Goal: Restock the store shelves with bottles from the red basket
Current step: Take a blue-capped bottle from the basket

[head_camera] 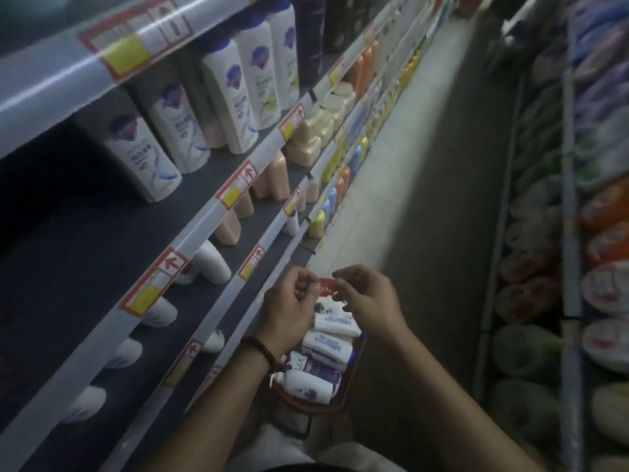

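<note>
The red basket (335, 405) sits on the floor below my hands, against the foot of the left shelving. It holds several white and purple bottles (308, 386) lying on their sides. My left hand (289, 310), with a dark band on its wrist, hovers over the basket's left side with its fingers curled in and nothing in them. My right hand (369, 299) hovers beside it over the basket's far end, fingers loosely bent and holding nothing. The two hands' fingertips nearly meet. The dark left shelf (112, 240) carries upright white bottles (143, 148).
Lower left shelves (218, 298) hold white and peach bottles, with red and yellow price tags (235, 189) along the rails. The grey aisle floor (439, 206) runs ahead on the right. A rack of bagged goods (599, 233) lines the right side.
</note>
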